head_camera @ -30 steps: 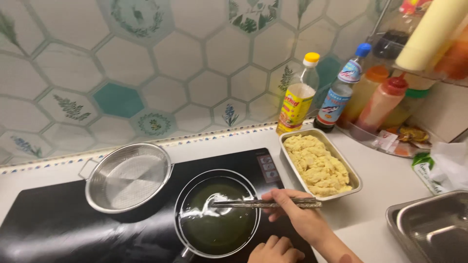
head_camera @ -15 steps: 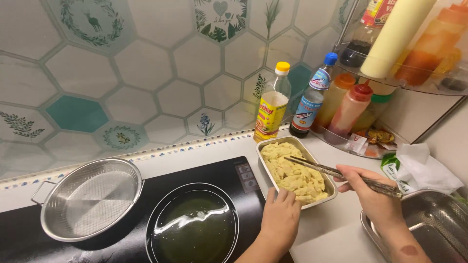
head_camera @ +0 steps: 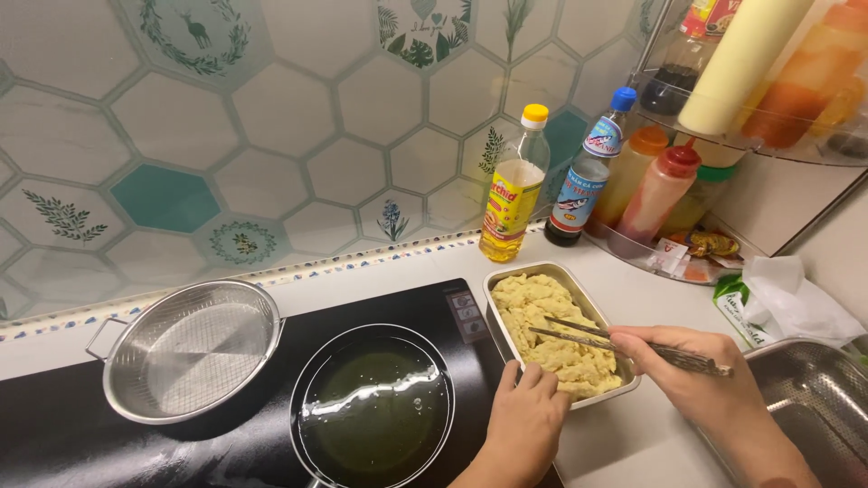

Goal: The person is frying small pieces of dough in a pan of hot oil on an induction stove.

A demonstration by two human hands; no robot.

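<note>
My right hand [head_camera: 701, 375] is closed around a pair of metal chopsticks [head_camera: 624, 342], tips down on the pale yellow battered pieces [head_camera: 551, 330] in the rectangular steel tray [head_camera: 495, 312] — nothing lifted clear yet. My left hand [head_camera: 524, 425] is flat, fingers loosely curled, resting on the tray's near-left edge to steady it; it holds nothing else. The tray sits on the white counter, just right of the black induction hob [head_camera: 54, 443]. Step in hand, as I read it: picking one piece. The round dark pot of oil [head_camera: 375, 407] is just left of the tray, the steel mesh strainer basket [head_camera: 190, 348] beyond it. Next move calls for a firm pinch and a low carry — oil splash is the risk.
</note>
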